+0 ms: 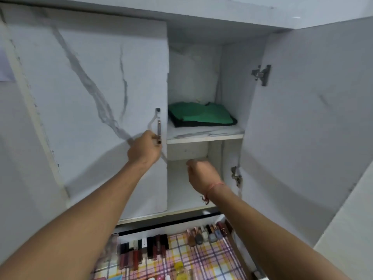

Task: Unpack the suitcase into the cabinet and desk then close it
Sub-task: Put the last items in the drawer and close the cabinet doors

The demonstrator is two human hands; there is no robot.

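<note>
The marble-patterned white cabinet [193, 21] stands with its right door [302, 110] swung wide open and its left door [90, 102] shut or nearly so. Folded green and black clothes [201, 117] lie flat on the upper shelf [205, 135], toward its front edge.

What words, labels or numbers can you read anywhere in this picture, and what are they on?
None can be read.
Cosmetic tubes on the checked cloth: any print is too small and blurred.
Small bottles: labels blurred.
Cabinet door, folded green clothes: no text shows.
</note>
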